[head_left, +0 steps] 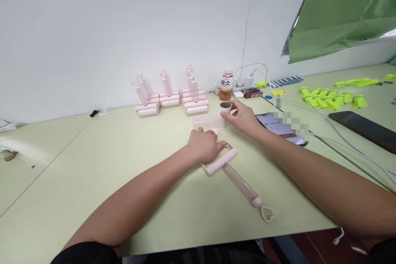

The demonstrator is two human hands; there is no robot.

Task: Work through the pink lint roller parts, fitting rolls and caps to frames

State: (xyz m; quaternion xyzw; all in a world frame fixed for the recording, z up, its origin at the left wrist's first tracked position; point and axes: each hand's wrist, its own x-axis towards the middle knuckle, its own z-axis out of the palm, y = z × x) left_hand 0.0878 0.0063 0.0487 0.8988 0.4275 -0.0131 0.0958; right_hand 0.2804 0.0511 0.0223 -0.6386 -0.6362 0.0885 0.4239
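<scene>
My left hand (204, 147) rests palm down with its fingers bent, partly covering the head of a pink lint roller (230, 160). Its thumb is by the end of the roller's frame. What lies under the palm is hidden. The clear handle with a heart-shaped loop points toward the table's front edge. Just beyond the fingers shows a small round pink part (215, 131). My right hand (243, 119) grips a white paper roll (225, 107) with a brown core, between thumb and fingers. Beside it lies a translucent cover (208, 121).
Several pink lint rollers (197, 109) stand along the wall. A labelled bottle (227, 84), chargers and white cables are behind my right hand. A lit phone (283, 129) lies by my right forearm. Farther right are yellow-green pieces (328, 97) and a dark phone (366, 130).
</scene>
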